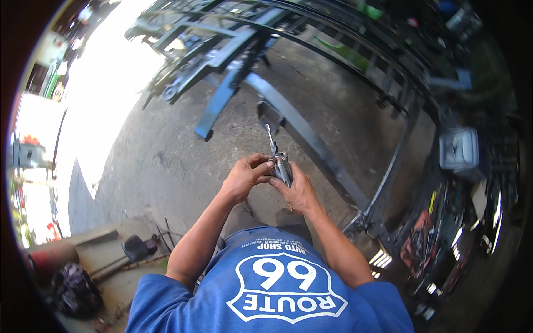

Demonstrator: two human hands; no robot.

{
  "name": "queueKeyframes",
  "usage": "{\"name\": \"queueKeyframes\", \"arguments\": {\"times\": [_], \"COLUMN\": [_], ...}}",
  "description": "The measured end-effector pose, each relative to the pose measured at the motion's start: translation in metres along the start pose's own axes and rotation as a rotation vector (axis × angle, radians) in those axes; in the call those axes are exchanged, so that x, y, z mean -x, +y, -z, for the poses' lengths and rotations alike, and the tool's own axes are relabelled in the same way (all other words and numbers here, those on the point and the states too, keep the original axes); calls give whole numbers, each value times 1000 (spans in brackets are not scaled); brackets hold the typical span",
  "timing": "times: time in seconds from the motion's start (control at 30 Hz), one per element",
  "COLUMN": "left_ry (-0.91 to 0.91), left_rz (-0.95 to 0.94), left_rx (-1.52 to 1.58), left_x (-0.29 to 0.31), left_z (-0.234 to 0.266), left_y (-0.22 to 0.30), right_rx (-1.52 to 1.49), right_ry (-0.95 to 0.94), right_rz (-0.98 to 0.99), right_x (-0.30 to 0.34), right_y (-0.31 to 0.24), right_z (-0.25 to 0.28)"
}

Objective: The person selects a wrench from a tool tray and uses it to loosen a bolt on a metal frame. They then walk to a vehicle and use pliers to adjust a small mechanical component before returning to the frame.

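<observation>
In front of my waist I hold a slim grey and black die grinder [283,167], a thin metal bit [270,132] pointing up and away from me. My right hand [300,193] wraps the grinder's body from the right and below. From the left, my left hand [248,175] presses its bent fingers and thumb against the tool near its collar. What its fingertips grip there is partly hidden. Just beyond the bit stands a dark bracket plate [270,115], fixed on a long grey metal beam [311,136].
A welded metal frame [233,44] spans the far side, with a blue-grey bar [217,108] jutting toward me. Concrete floor [166,150] lies beneath. On the right are a plastic container [459,149] and a reddish bag [417,244]; a dark bundle [76,289] sits lower left.
</observation>
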State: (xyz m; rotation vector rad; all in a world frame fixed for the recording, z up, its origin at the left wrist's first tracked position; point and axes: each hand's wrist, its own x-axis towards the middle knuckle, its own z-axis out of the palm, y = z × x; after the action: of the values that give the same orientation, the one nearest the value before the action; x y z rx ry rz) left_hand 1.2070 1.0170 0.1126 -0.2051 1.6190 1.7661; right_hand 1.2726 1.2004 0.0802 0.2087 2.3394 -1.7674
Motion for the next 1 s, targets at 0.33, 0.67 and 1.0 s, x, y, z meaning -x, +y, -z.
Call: {"name": "queueKeyframes", "arguments": {"times": [0.33,0.67,1.0], "left_ry": [330,925,1001], "left_rz": [-447,-504,-592], "left_rx": [49,-290,370], "left_x": [143,143,44], "left_z": [289,487,723], "left_y": [-4,31,147], "right_rx": [-163,-145,-335], "right_ry": [-560,-734,-1001], "right_rz": [131,368,169], "right_x": [-98,-230,-466], "right_y": [-119,-201,-301], "right_z": [-284,-504,-668]}}
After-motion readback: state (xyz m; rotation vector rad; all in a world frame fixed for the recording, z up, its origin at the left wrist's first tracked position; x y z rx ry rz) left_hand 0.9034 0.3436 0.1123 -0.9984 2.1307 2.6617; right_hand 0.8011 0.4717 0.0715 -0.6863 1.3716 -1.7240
